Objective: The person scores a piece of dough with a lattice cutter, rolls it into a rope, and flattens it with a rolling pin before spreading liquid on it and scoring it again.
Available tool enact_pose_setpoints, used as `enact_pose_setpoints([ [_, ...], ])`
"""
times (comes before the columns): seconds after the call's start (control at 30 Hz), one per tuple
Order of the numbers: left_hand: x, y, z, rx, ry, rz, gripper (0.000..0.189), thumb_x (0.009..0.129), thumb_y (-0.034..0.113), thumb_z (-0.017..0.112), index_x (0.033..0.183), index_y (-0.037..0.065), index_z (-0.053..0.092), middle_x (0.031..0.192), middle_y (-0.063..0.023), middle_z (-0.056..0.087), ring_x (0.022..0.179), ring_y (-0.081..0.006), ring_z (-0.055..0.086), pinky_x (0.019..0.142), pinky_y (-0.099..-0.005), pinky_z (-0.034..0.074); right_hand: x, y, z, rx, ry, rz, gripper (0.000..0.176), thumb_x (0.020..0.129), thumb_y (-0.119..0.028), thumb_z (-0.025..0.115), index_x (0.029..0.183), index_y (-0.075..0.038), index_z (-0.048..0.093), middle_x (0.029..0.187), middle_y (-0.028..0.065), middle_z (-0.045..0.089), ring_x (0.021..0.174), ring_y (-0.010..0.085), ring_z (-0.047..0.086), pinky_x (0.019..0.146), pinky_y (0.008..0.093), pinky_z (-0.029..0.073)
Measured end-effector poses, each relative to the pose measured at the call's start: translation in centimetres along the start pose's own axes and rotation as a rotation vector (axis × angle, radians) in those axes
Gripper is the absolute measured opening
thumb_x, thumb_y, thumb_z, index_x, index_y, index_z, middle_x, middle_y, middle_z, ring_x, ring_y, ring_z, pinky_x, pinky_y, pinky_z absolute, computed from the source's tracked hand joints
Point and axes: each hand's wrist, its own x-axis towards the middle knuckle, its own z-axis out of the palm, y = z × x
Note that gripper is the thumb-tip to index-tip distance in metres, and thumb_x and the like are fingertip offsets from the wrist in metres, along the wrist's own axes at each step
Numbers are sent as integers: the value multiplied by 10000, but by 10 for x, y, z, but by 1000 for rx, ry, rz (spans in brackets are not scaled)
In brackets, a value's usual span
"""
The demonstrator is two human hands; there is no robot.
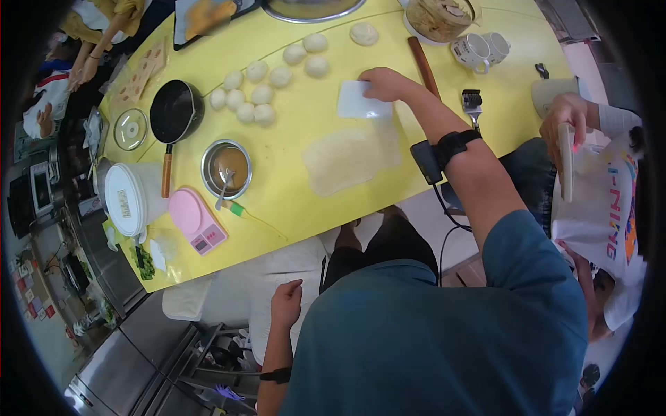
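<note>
Your right hand (386,86) pinches the upper right corner of the white scraper (355,101), fingers over its top, thumb side hidden. The scraper lies at the far side of the flattened dough (340,163); I can't tell whether they touch. Between that dough and the near edge of the surface (281,170) you have a bare strip, with wider bare room to its left. Your left hand (284,305) hangs off the near edge; I can't tell how its fingers are set. Dough balls (280,76) sit toward the far edge. Leftward, the steel bowl (207,158) holds brown paste (227,165) and a utensil; the lidded white bucket (125,201) stands by the left edge. Near the far right corner, a clear bowl (476,15) holds brownish food.
</note>
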Motion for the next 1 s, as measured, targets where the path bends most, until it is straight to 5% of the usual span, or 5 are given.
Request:
enact_pose_setpoints([
  [0.4, 0, -13, 2, -4, 23, 15, 214, 1010, 194, 687, 1157, 85, 797, 988, -146, 739, 903, -264, 718, 827, -367, 562, 12, -21, -20, -7, 139, -62, 425, 869, -181, 721, 1282, -84, 701, 1129, 200, 759, 1054, 390, 720, 911, 465, 562],
  [0.6, -1, 1, -3, -25, 28, 16, 219, 1012, 187, 677, 1160, 80, 798, 1013, -142, 741, 923, -254, 719, 843, -358, 561, 29, -67, 16, -119, -82, -251, 414, 859, -156, 711, 1264, -70, 705, 1128, 207, 756, 1071, 409, 709, 929, 489, 555],
  [0.73, -5, -9, -3, -17, 50, 20, 221, 1008, 184, 678, 1162, 81, 799, 1021, -143, 741, 922, -254, 719, 842, -357, 561, 52, -80, 7, 44, -54, -73, 377, 854, -160, 714, 1221, -77, 716, 1149, 203, 741, 1119, 406, 684, 968, 493, 527],
  [0.93, -4, -10, -3, -39, 58, 13, 218, 1004, 185, 680, 1155, 89, 804, 1009, -149, 741, 919, -264, 720, 837, -361, 562, 45, -129, 43, -123, -90, -396, 404, 827, -143, 692, 1227, -107, 731, 1199, 163, 746, 1127, 379, 696, 977, 494, 542],
  [1.0, -3, -11, -5, -28, 80, 14, 214, 1003, 180, 682, 1154, 91, 805, 1006, -148, 743, 918, -265, 721, 832, -360, 561, 49, -129, 24, -10, -20, -170, 389, 840, -144, 693, 1227, -121, 727, 1185, 162, 746, 1114, 390, 692, 965, 504, 541],
])
